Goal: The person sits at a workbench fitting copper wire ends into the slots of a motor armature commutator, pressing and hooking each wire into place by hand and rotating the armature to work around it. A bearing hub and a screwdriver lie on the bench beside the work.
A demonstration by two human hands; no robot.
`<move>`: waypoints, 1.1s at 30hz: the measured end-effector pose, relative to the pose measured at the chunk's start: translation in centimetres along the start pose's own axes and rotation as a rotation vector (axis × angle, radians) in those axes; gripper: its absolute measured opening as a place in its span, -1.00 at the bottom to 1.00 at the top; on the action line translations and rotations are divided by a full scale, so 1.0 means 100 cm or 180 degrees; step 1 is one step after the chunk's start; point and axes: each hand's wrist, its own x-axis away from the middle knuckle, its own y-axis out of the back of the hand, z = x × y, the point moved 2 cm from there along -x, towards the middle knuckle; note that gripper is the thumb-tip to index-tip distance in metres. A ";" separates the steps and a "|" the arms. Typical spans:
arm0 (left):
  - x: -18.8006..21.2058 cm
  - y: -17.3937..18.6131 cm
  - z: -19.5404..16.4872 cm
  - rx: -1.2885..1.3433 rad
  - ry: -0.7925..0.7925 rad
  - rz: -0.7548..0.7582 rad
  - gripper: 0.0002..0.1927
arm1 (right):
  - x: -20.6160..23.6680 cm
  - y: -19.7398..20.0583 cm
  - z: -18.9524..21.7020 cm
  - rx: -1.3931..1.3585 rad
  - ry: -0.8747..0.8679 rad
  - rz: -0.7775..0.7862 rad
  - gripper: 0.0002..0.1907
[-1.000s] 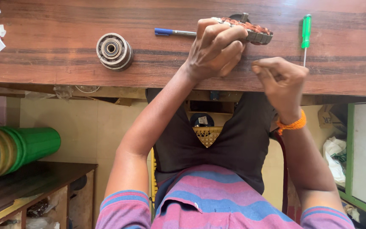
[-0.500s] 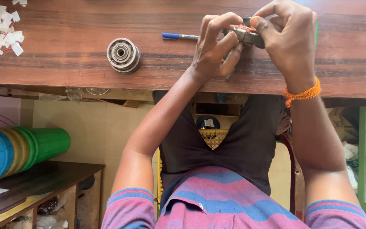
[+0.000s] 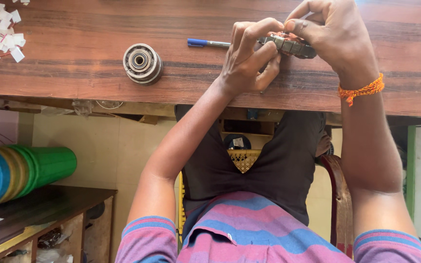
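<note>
Gripping a small grey metal motor core with copper-coloured windings (image 3: 288, 45), both hands meet above the far part of the brown wooden table (image 3: 74, 73). Left hand (image 3: 249, 61): fingers curled, index finger and thumb closed on the near end of the core, heel of the hand resting on the tabletop. Right hand (image 3: 334, 34): fingers bent over the core's far end and closed on it — an orange thread band (image 3: 361, 91) circles that wrist. The core is held just above the table surface; whether it touches the wood cannot be told. A blue-capped pen (image 3: 208, 43) lies just beside the left fingers. A round grey metal bearing housing (image 3: 143, 63) sits well apart to one side, and a scatter of small white paper tags (image 3: 3, 31) lies at the table's corner.
</note>
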 end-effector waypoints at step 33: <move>-0.016 -0.001 0.005 0.0834 0.0536 0.0453 -0.65 | 0.076 -0.014 0.033 0.0922 0.0368 -0.0801 -0.94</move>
